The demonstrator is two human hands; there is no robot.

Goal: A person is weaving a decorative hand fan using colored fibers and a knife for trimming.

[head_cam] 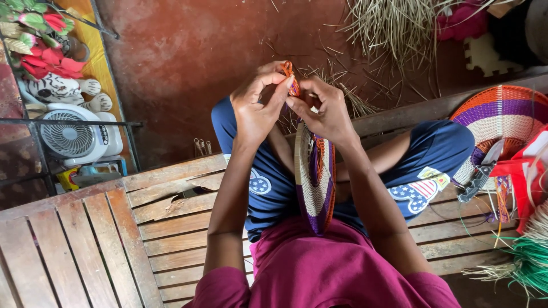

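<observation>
Woven disc (314,181): on edge, long axis away from person | left hand (255,105), right hand (324,111): both pinching its far rim, equally near.

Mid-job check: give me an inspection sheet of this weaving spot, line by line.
Surface: slatted wooden platform, worn, one slat cracked; the person sits cross-legged on it.
Job's things: round woven disc, purple, cream and orange, held on edge over the lap; orange strand at its top rim.
Clutter: finished woven basket, pliers-like tool, green fibre bundle, loose dry straw on the floor.
Grips: left hand and right hand both pinch the disc's upper rim.
Cables: nothing seen.
Surroundings: red-brown floor, small white fan, tiger soft toy, artificial flowers.
</observation>
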